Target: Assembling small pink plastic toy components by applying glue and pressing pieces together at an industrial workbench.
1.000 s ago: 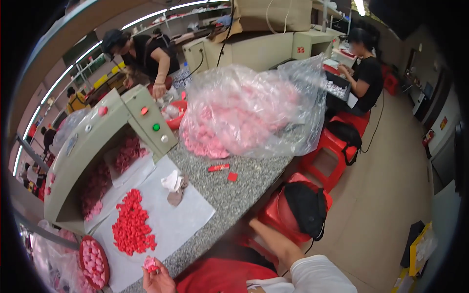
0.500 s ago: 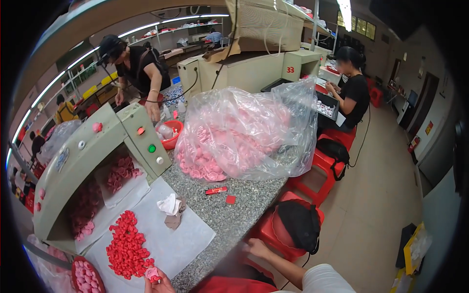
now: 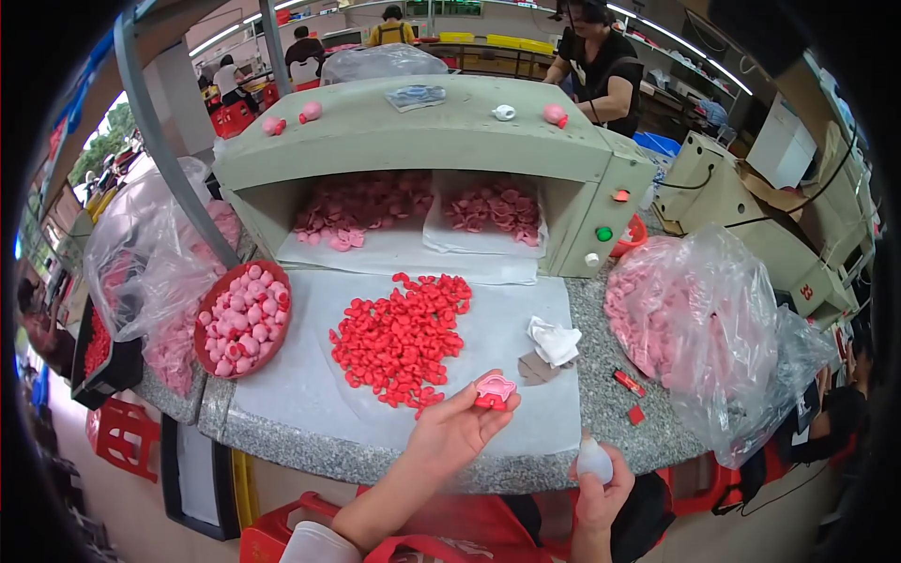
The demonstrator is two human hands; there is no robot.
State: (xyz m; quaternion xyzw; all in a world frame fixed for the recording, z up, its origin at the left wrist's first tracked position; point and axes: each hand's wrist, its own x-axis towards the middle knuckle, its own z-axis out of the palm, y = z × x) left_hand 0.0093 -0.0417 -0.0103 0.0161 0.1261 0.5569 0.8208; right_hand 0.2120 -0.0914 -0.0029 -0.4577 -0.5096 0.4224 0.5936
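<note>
My left hand (image 3: 452, 433) pinches a small pink and red molded piece (image 3: 495, 388) over the white paper sheet (image 3: 291, 399). My right hand (image 3: 605, 497) is wrapped round a small translucent squeeze bottle (image 3: 594, 463), its narrow tip pointing up, at the table's front edge. Just beyond my left hand spreads a pile of small red pieces (image 3: 399, 338). Right of the pile lie a crumpled white tissue (image 3: 554, 340) and a grey-brown scrap (image 3: 537, 370).
A pale green machine (image 3: 413, 131) with pink pieces in its opening stands behind the paper. Round pink pieces fill a red basket (image 3: 289, 324) at left. A clear bag of pink pieces (image 3: 699, 328) lies right, beside a red tube (image 3: 629, 382). A person (image 3: 601, 70) works beyond.
The view has swung left, so the machine now stands in front. My right hand, blurred by the table edge before, now shows with the squeeze bottle. My left hand still holds the pink and red piece.
</note>
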